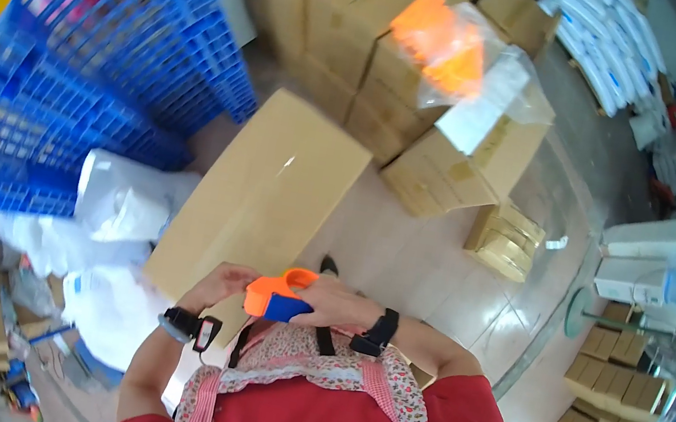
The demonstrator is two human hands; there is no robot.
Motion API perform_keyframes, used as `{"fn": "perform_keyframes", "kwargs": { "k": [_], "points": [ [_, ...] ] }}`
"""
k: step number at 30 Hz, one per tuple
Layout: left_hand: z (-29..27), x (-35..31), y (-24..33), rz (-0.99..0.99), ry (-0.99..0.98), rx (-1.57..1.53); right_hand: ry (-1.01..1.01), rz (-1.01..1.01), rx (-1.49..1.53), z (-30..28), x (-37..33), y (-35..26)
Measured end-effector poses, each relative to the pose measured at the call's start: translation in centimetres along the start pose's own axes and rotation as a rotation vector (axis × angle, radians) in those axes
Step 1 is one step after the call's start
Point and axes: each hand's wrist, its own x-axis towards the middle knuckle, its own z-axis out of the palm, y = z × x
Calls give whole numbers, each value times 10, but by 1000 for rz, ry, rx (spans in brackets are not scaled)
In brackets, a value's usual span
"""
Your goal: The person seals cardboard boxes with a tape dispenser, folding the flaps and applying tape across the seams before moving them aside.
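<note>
My right hand (339, 306) is closed around an orange-and-blue plastic piece (262, 296) in front of my apron. The piece has an orange ring-like opening at its top and a blue part along its lower side. I cannot tell its exact kind. Beside its left end is my left hand (220, 288), its fingers bent together close to the orange part. Whether those fingertips pinch something is too small to make out. Just beyond my left hand lies a large brown cardboard box (272, 172), with a flat top and a strip of shiny tape.
Blue plastic pallets (109, 71) stand on edge at the left, with white sacks (127, 201) below. Stacked cartons (344, 22) fill the far side; a clear bag of orange pieces (443, 49) lies on them. A small taped carton (506, 241) sits on the tiled floor.
</note>
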Motion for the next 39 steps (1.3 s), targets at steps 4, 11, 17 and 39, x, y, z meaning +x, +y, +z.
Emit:
{"fn": "perform_keyframes", "kwargs": {
  "k": [4, 11, 17, 39],
  "points": [
    [-25, -57, -40, 29, 25, -3, 21, 5, 49, 38, 12, -51],
    [-73, -149, -104, 193, 264, 127, 86, 238, 98, 148, 41, -143],
    [-230, -184, -122, 314, 542, 209, 244, 408, 190, 212, -10, -146],
    [-277, -84, -173, 215, 545, 681, 365, 810, 395, 278, -71, -148]
  ]
}}
